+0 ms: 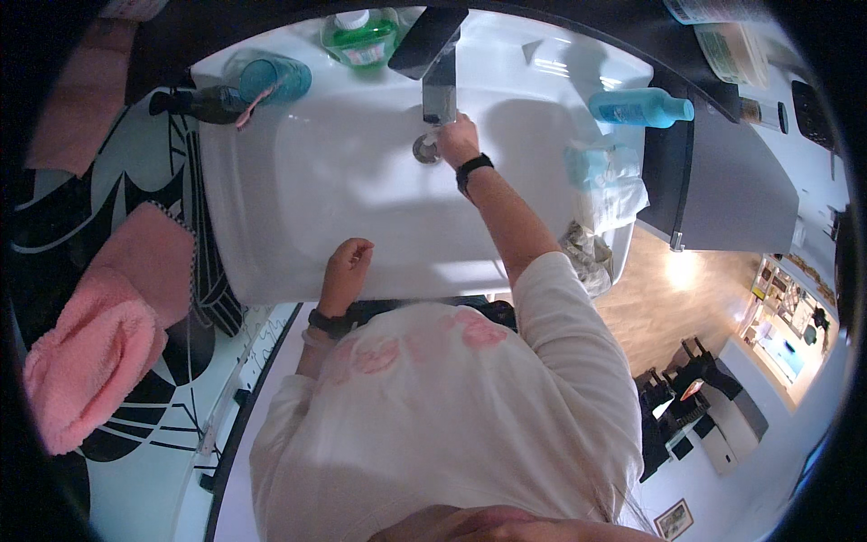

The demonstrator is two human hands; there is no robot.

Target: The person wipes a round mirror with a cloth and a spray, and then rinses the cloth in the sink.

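A white washbasin [325,196] lies before me. My right hand [458,142] is just below the end of the angular metal tap [440,88], beside the round drain [427,148]. Its fingers are curled and partly hidden, so I cannot tell whether they hold anything. Over the basin's near edge, my left hand [349,264] is loosely curled with nothing visible in it. A dark band circles each wrist. Behind the tap stands a bottle of green liquid [362,47] with a white cap.
On the left rim are a teal cup [271,80] with a pink toothbrush [256,107] and a dark bottle [210,105]. A blue bottle [630,108], a white soft pack [603,196] and a crumpled cloth [584,257] line the right. Pink towels [101,345] hang at left.
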